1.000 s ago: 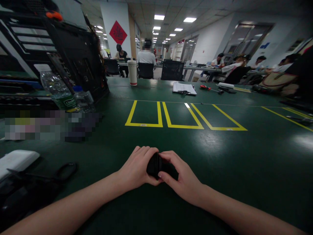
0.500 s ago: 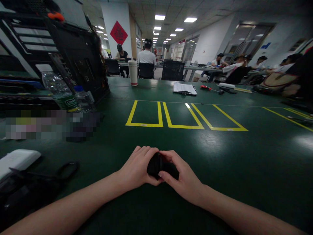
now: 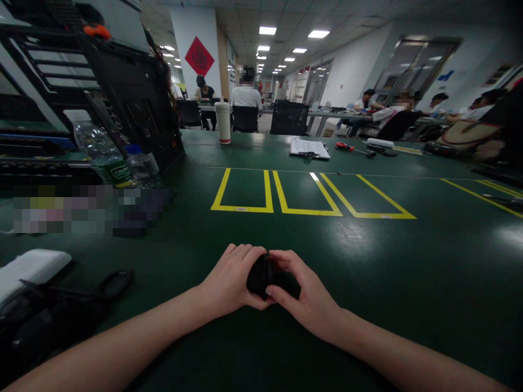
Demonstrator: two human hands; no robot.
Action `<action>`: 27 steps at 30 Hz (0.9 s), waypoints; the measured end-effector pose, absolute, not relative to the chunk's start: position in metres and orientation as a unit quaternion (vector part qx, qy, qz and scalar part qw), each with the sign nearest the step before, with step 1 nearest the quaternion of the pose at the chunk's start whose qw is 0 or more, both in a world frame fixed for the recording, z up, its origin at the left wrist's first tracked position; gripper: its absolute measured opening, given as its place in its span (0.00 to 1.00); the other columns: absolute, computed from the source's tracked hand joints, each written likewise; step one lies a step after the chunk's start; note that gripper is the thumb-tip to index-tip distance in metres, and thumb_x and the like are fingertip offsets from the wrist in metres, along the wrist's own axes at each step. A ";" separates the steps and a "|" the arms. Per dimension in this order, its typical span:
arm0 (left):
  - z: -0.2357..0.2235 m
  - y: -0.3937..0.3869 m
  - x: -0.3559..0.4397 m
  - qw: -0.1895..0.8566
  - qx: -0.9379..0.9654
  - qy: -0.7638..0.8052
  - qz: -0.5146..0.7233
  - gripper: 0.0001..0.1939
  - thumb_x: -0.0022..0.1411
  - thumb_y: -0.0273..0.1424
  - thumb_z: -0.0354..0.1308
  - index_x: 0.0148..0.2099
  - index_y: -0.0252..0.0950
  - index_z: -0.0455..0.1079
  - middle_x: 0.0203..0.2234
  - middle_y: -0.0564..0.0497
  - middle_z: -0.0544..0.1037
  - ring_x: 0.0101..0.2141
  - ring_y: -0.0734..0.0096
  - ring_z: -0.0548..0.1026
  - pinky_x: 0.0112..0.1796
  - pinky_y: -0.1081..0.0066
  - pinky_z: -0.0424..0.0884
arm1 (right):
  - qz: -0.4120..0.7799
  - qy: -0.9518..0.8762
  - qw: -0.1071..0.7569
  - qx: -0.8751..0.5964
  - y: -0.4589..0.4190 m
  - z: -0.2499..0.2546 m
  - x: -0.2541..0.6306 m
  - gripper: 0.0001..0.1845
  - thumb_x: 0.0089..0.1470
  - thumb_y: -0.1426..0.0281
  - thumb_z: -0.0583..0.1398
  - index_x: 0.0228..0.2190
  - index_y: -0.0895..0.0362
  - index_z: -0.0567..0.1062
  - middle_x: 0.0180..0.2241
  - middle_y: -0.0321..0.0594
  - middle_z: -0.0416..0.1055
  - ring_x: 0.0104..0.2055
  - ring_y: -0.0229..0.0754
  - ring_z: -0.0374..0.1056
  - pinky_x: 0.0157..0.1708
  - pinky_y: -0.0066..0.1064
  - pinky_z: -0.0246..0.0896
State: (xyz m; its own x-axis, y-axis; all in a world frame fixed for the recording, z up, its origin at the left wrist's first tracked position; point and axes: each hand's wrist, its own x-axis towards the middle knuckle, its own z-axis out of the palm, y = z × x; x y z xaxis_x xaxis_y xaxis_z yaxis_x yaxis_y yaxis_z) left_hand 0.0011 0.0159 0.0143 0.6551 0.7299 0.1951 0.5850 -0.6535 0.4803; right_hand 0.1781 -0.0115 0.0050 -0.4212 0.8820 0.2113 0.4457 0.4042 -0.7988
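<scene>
Just above the dark green tabletop (image 3: 229,348), a small black rounded object (image 3: 258,276) sits between my two hands; its exact kind cannot be made out. My left hand (image 3: 233,276) wraps around its left side, with the thumb below and the fingers over the top. From the right, my right hand (image 3: 300,296) grips its edge between thumb and fingertips. A narrow seam or rim shows on the side facing my right hand. Much of the object is hidden behind my fingers.
Yellow tape outlines (image 3: 242,209) mark the table ahead. Beyond them are a white cup (image 3: 223,122), a clipboard with paper (image 3: 309,148) and a red-handled screwdriver (image 3: 345,146). Plastic bottles (image 3: 102,149), a black rack (image 3: 139,109), a white box (image 3: 35,269) and black cables (image 3: 61,310) lie left.
Both hands keep the same hold on the black object. The whole view has shifted very slightly; nothing else has visibly moved.
</scene>
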 end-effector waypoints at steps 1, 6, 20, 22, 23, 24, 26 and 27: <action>0.012 0.016 0.001 0.189 0.889 0.370 0.193 0.28 0.44 0.39 0.58 0.47 0.36 0.56 0.38 0.49 0.67 0.37 0.65 0.65 0.37 0.66 0.59 | 0.336 -0.775 0.319 -0.429 -0.012 0.005 0.178 0.21 0.46 0.73 0.56 0.44 0.55 0.58 0.41 0.40 0.60 0.43 0.40 0.59 0.43 0.35 0.58; 0.009 0.017 0.000 0.177 0.890 0.370 0.200 0.29 0.43 0.37 0.59 0.47 0.36 0.55 0.38 0.48 0.67 0.37 0.64 0.65 0.37 0.66 0.59 | 0.307 -0.799 0.305 -0.417 -0.014 0.006 0.179 0.17 0.47 0.71 0.56 0.41 0.55 0.61 0.42 0.41 0.58 0.42 0.40 0.58 0.42 0.35 0.59; 0.012 0.016 0.001 0.173 0.890 0.372 0.199 0.29 0.43 0.38 0.59 0.47 0.36 0.55 0.38 0.49 0.67 0.37 0.65 0.65 0.37 0.66 0.59 | 0.293 -0.798 0.313 -0.424 -0.013 0.006 0.178 0.20 0.46 0.73 0.56 0.43 0.55 0.59 0.43 0.42 0.58 0.44 0.40 0.57 0.44 0.36 0.57; 0.013 0.016 0.000 0.180 0.891 0.371 0.190 0.29 0.43 0.37 0.59 0.47 0.36 0.55 0.39 0.48 0.67 0.38 0.65 0.65 0.37 0.66 0.59 | 0.287 -0.806 0.310 -0.415 -0.014 0.006 0.179 0.19 0.47 0.73 0.55 0.42 0.55 0.60 0.44 0.42 0.57 0.45 0.40 0.57 0.44 0.36 0.57; 0.013 0.016 0.000 0.179 0.891 0.372 0.189 0.29 0.43 0.37 0.59 0.47 0.36 0.55 0.39 0.48 0.67 0.37 0.65 0.65 0.37 0.66 0.59 | 0.284 -0.810 0.312 -0.408 -0.014 0.006 0.180 0.18 0.47 0.72 0.55 0.42 0.55 0.61 0.44 0.42 0.56 0.45 0.40 0.57 0.44 0.36 0.57; 0.012 0.016 0.000 0.178 0.891 0.372 0.189 0.29 0.43 0.38 0.59 0.47 0.36 0.55 0.38 0.48 0.67 0.37 0.65 0.65 0.37 0.66 0.59 | 0.281 -0.814 0.314 -0.400 -0.015 0.005 0.180 0.16 0.47 0.72 0.55 0.41 0.54 0.61 0.44 0.42 0.56 0.46 0.40 0.56 0.44 0.36 0.57; 0.010 0.017 0.000 0.166 0.888 0.376 0.206 0.29 0.42 0.39 0.59 0.46 0.36 0.56 0.37 0.49 0.67 0.36 0.64 0.66 0.36 0.65 0.59 | 0.274 -0.818 0.324 -0.388 -0.015 0.004 0.181 0.13 0.48 0.73 0.54 0.39 0.54 0.63 0.43 0.41 0.56 0.46 0.40 0.56 0.44 0.35 0.57; 0.009 0.017 0.000 0.165 0.889 0.374 0.207 0.29 0.42 0.40 0.59 0.46 0.36 0.56 0.37 0.49 0.67 0.36 0.64 0.66 0.36 0.66 0.59 | 0.272 -0.817 0.330 -0.386 -0.014 0.004 0.181 0.12 0.48 0.73 0.54 0.38 0.54 0.63 0.43 0.41 0.57 0.46 0.40 0.56 0.44 0.35 0.57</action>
State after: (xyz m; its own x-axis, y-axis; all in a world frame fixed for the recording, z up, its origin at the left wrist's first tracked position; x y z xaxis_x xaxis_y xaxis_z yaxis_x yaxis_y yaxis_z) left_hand 0.0000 0.0173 0.0086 0.6343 0.7334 0.2445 0.5969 -0.6655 0.4481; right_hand 0.1808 -0.0143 0.0039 -0.4836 0.8112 0.3287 0.4519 0.5531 -0.6999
